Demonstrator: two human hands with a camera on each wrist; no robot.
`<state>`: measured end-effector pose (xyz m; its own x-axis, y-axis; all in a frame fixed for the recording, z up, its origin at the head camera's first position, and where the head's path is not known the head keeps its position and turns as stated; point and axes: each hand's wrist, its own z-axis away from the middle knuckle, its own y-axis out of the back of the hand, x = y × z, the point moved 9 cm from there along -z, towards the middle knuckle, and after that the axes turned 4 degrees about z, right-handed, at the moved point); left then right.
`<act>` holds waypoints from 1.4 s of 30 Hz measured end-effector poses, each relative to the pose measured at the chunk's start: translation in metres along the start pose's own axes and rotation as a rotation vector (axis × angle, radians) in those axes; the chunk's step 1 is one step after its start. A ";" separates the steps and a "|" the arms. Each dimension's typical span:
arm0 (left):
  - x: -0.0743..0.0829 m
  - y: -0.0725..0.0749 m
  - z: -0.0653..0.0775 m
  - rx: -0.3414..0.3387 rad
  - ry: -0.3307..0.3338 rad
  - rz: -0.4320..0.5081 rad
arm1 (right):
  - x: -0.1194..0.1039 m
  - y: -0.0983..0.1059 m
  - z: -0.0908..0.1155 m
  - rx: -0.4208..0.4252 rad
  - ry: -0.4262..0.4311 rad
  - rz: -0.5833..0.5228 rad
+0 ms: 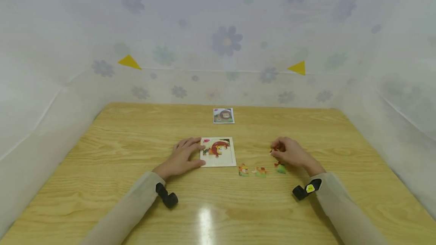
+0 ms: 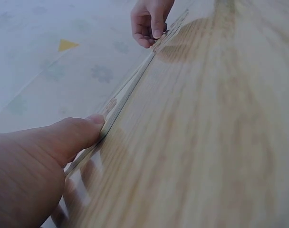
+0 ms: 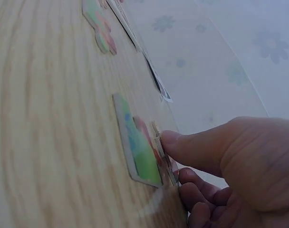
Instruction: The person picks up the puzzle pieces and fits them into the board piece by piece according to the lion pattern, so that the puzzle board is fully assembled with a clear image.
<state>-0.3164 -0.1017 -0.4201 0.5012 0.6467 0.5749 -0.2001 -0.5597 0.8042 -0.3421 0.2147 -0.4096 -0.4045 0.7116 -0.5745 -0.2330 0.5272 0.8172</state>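
Observation:
A square white puzzle board lies mid-table, partly filled with pieces that show a brown-maned lion's head. My left hand rests at its left side, fingers spread and fingertips on the frame; the left wrist view has the thumb along the board's edge. To the right, my right hand pinches a small puzzle piece between thumb and fingers. In the right wrist view, this thin piece is edge-on, close over the table. Just in front of it lies a green and red puzzle piece.
Two more loose pieces, an orange one and an orange-green one, lie near the board's lower right corner. A lion picture card lies farther back. Flower-patterned white curtains with yellow triangles enclose the table.

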 end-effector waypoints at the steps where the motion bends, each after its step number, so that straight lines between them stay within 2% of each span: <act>1: 0.001 0.000 0.000 0.001 0.000 0.000 | 0.000 0.000 -0.001 -0.004 -0.007 -0.012; 6: 0.004 0.003 0.000 0.006 0.001 0.010 | 0.002 0.003 -0.005 -0.017 -0.019 -0.014; 11: 0.003 0.002 -0.001 0.008 -0.008 -0.005 | 0.007 0.004 -0.006 -0.037 -0.092 -0.010; 21: 0.004 0.002 0.000 0.008 -0.007 0.002 | -0.003 0.004 -0.009 -0.037 -0.151 0.000; 28: 0.005 0.002 0.001 0.012 -0.004 0.002 | -0.020 0.000 -0.021 0.060 -0.098 0.041; 32: 0.007 0.005 0.001 0.014 0.000 0.008 | -0.034 -0.003 -0.030 0.107 -0.075 0.008; 35: 0.009 0.006 0.002 0.012 0.000 0.013 | -0.043 -0.007 -0.037 0.100 -0.064 -0.050; 38: 0.008 0.005 0.002 0.007 0.001 0.014 | -0.052 -0.017 -0.043 0.059 -0.040 -0.107; 42: 0.006 0.003 0.003 0.005 0.011 0.011 | -0.063 -0.029 -0.049 0.019 0.018 -0.118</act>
<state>-0.3111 -0.1015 -0.4144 0.4896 0.6461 0.5855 -0.2013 -0.5696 0.7969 -0.3535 0.1318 -0.3952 -0.3907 0.6360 -0.6655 -0.2631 0.6157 0.7428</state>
